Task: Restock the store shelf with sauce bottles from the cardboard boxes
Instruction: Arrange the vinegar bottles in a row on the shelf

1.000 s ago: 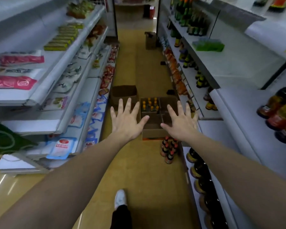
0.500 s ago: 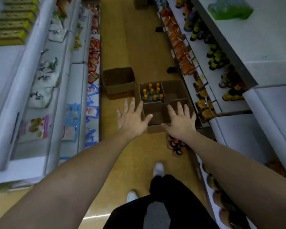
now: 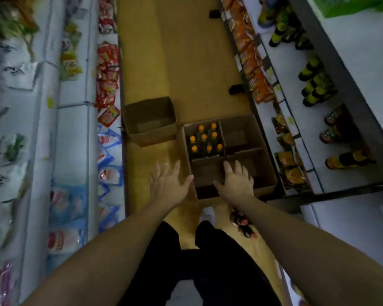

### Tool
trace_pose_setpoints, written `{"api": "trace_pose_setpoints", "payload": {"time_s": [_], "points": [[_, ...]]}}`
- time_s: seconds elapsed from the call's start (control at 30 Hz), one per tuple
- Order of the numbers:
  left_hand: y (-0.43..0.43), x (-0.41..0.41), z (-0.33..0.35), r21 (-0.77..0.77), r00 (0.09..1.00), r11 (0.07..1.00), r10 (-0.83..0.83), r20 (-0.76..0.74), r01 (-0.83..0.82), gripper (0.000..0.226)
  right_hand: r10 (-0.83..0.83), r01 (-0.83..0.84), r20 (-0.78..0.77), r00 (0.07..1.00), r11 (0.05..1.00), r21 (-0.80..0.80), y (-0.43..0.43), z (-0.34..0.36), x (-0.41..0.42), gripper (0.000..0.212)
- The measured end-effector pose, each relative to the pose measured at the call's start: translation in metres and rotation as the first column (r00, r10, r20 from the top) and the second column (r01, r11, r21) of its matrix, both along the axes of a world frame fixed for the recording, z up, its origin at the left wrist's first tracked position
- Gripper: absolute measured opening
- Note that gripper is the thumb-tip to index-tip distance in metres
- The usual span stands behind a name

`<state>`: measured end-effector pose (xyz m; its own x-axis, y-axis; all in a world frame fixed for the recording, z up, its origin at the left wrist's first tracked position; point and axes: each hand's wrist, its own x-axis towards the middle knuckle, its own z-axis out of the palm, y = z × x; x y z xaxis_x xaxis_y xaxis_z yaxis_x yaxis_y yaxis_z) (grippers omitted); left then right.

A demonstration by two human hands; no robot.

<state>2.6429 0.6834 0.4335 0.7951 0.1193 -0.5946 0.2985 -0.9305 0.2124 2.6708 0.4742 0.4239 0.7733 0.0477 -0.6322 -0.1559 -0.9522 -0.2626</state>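
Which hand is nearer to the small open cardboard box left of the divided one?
Left. The left hand is spread on the near side of the small box, apart from it. The right hand is over the near compartments of the divided box, farther right.

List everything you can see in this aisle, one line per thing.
Divided cardboard box: one, brown, on the floor by the right shelving.
Sauce bottles: eight caps visible, orange-capped, in that box's far-left compartment.
Open cardboard box: one, brown, on the floor left of the divided box.
Red-capped bottles: count unclear, dark, on the floor beside the right arm.
Red packets: many, red, low on the left shelving.
Orange packets: many, orange, low on the right shelving.
Dark bottles: several, yellow-green labels, higher on the right shelving.
Left hand: one, fingers spread, by the divided box's near-left corner.
Right hand: one, fingers spread, over the box's near compartments.
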Motion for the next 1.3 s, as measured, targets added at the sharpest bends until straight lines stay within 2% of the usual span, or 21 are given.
{"api": "trace_pose_setpoints", "payload": {"time_s": [0.13,0.3,0.4,0.53,0.63,0.73,0.87,0.97,1.1,1.3], "points": [[-0.004,0.052,-0.024,-0.037,0.999,0.998,-0.044,0.02,0.045,0.077,-0.125,0.125,-0.028,0.992,0.992,0.031,0.001,-0.029,0.05,0.081],[0.009,0.131,-0.098,-0.1,0.99,0.985,-0.14,-0.009,0.139,0.077,-0.3,0.304,-0.089,0.95,0.952,0.041,0.009,-0.099,0.103,0.077],[0.015,0.182,-0.156,-0.143,0.982,0.974,-0.184,-0.048,0.176,0.079,-0.478,0.49,-0.124,0.87,0.867,0.088,0.018,-0.152,0.125,0.071],[0.017,0.236,-0.237,-0.193,0.964,0.951,-0.259,-0.063,0.243,0.077,-0.638,0.665,-0.214,0.74,0.741,0.092,0.034,-0.232,0.148,0.074],[0.018,0.258,-0.303,-0.236,0.948,0.927,-0.312,-0.057,0.291,0.076,-0.687,0.718,-0.22,0.692,0.686,0.116,0.043,-0.289,0.164,0.07],[0.021,0.266,-0.372,-0.277,0.918,0.888,-0.394,-0.042,0.368,0.074,-0.718,0.732,-0.153,0.679,0.647,0.214,0.05,-0.338,0.179,0.065],[0.024,0.267,-0.439,-0.31,0.929,0.884,-0.369,-0.004,0.35,0.078,-0.772,0.764,-0.129,0.623,0.564,0.313,0.055,-0.391,0.196,0.066],[0.024,0.27,-0.47,-0.333,0.933,0.874,-0.355,0.062,0.355,0.078,-0.783,0.754,-0.074,0.618,0.562,0.34,0.057,-0.424,0.204,0.067],[0.022,0.274,-0.499,-0.3,0.899,0.849,-0.391,0.198,0.435,0.073,-0.743,0.713,-0.034,0.668,0.626,0.315,0.056,-0.454,0.211,0.067],[0.019,0.267,-0.512,-0.176,0.819,0.841,-0.416,0.396,0.512,0.069,-0.673,0.647,0.063,0.737,0.729,0.224,0.053,-0.478,0.222,0.041]]}}
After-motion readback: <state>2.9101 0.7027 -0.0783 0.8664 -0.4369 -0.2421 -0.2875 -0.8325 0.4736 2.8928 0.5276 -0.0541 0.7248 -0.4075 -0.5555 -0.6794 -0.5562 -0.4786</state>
